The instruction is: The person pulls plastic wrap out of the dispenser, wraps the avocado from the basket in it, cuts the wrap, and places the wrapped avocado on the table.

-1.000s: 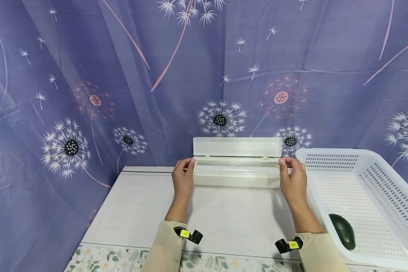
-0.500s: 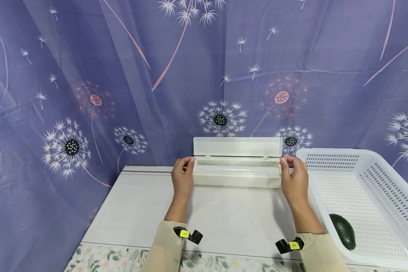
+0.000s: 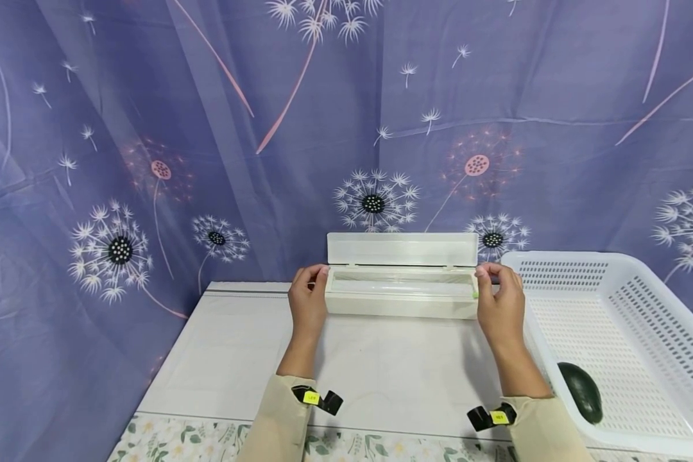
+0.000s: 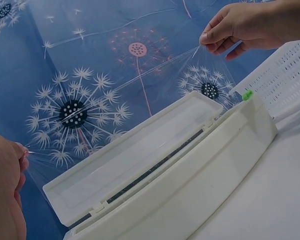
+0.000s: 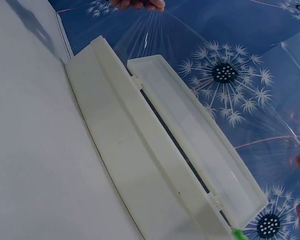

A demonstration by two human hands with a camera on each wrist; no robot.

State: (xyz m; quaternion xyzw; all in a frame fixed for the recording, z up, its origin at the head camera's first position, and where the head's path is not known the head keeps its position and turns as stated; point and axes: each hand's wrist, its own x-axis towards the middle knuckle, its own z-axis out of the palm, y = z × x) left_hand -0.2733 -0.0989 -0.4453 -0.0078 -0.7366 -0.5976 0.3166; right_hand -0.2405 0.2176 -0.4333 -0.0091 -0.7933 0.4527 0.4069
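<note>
Left wrist view shows the left hand (image 4: pixel 6 185) and right hand (image 4: pixel 242 27) well apart, each pinching the clear film (image 4: pixel 140 77), seemingly to keep it taut and unwrinkled above the box (image 4: pixel 190 180) on the desk (image 4: pixel 260 185).

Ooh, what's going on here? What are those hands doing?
The left hand and right hand are each pinching a bit of clear film, so it's stretched between them. A long white box sits open on the table, with its lid up at the back. Off to the right, a dark green, smooth, oval thing lies in a white basket; neither hand is touching it.
</note>
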